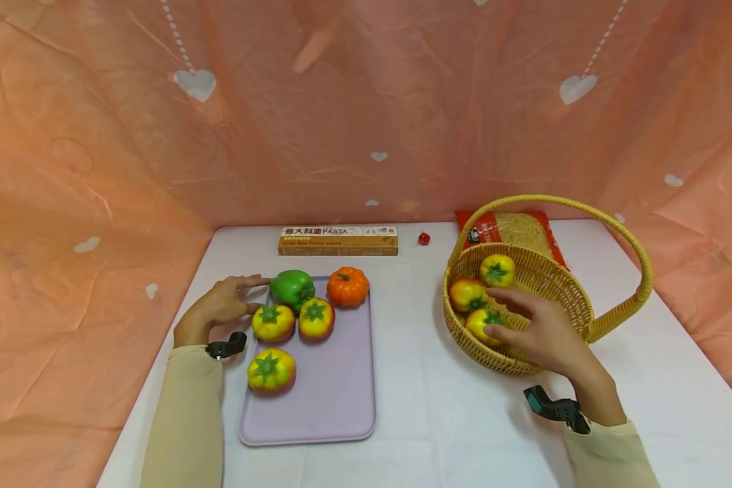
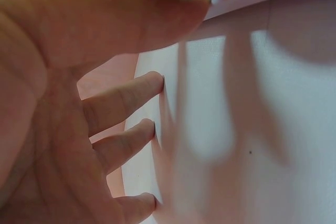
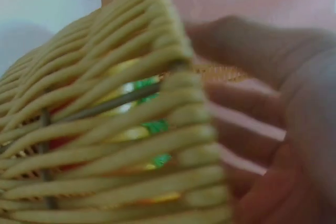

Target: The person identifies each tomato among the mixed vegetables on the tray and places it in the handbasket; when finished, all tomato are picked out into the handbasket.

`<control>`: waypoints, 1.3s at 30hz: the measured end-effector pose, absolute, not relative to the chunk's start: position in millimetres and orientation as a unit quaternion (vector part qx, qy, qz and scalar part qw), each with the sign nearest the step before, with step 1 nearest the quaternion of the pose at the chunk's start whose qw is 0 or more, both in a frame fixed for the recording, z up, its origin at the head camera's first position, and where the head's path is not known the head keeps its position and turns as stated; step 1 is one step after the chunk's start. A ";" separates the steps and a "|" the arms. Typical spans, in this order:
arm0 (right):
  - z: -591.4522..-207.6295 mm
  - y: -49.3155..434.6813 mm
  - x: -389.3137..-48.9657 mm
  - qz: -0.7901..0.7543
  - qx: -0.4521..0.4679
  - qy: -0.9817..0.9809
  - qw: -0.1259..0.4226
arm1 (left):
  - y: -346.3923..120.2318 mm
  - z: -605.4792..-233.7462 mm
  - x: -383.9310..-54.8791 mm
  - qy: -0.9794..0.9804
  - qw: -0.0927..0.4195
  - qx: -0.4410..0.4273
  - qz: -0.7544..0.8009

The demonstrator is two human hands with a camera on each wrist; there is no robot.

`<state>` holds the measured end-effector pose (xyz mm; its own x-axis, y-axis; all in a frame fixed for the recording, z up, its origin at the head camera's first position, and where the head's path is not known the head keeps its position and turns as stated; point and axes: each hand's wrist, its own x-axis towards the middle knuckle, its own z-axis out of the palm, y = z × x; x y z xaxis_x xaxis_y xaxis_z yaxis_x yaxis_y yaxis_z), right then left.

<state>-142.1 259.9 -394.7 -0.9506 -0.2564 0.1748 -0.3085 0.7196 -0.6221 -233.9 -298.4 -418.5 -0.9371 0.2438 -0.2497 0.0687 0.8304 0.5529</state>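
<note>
My left hand [image 1: 222, 303] is at the left edge of the lilac tray [image 1: 329, 407], fingers extended, a fingertip close to a green bell pepper [image 1: 293, 287]. In the left wrist view its thumb [image 2: 131, 17] lies by the tray's rim and three other fingertips meet the white tabletop. My right hand [image 1: 543, 332] reaches over the wicker basket [image 1: 576, 288], thumb and fingers apart, close to a yellow-red persimmon-like fruit [image 1: 479, 325]. Two similar fruits [image 1: 497, 270] lie beside it in the basket. Whether the right fingertips touch one is unclear.
On the tray are an orange pumpkin [image 1: 348, 287] and three more yellow-red fruits [image 1: 271, 371]. Behind stand a pasta box [image 1: 338, 242], a small red item [image 1: 423, 238] and a red pasta bag [image 1: 524, 230]. The basket's tall handle [image 1: 637, 271] arches at right.
</note>
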 end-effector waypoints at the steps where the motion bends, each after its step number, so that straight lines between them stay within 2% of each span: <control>1: -393.9 259.6 -141.0 0.354 0.159 -0.921 0.042 | -298.6 -419.3 -233.9 0.943 0.156 0.083 0.280; 4: -391.7 256.8 -138.1 0.409 0.190 -0.891 0.049 | -298.7 -421.2 -233.9 0.943 0.154 0.085 0.282; 7: -390.3 249.7 -136.3 0.482 0.229 -0.845 0.033 | -299.3 -421.3 -233.9 0.944 0.152 0.088 0.281; 12: -393.0 223.0 -138.6 0.578 0.281 -0.765 -0.040 | -300.7 -418.0 -234.4 0.945 0.154 0.084 0.277; 16: -400.2 193.9 -142.8 0.595 0.309 -0.735 -0.099 | -300.7 -417.7 -234.2 0.943 0.158 0.079 0.283; 28: -431.0 98.3 -149.7 0.603 0.350 -0.688 -0.204 | -299.4 -420.2 -233.2 0.943 0.160 0.080 0.279; 34: -444.4 50.6 -153.4 0.572 0.369 -0.697 -0.227 | -298.9 -420.5 -233.7 0.944 0.153 0.086 0.279; 39: -447.7 22.9 -158.9 0.491 0.402 -0.748 -0.197 | -299.9 -420.1 -235.2 0.945 0.150 0.091 0.276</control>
<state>-158.9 22.9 -447.7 -0.5994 -0.7942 0.0996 -0.4076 0.1957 -0.8920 -235.2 -299.9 -420.1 -0.9385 0.2542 -0.2339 0.0884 0.8313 0.5488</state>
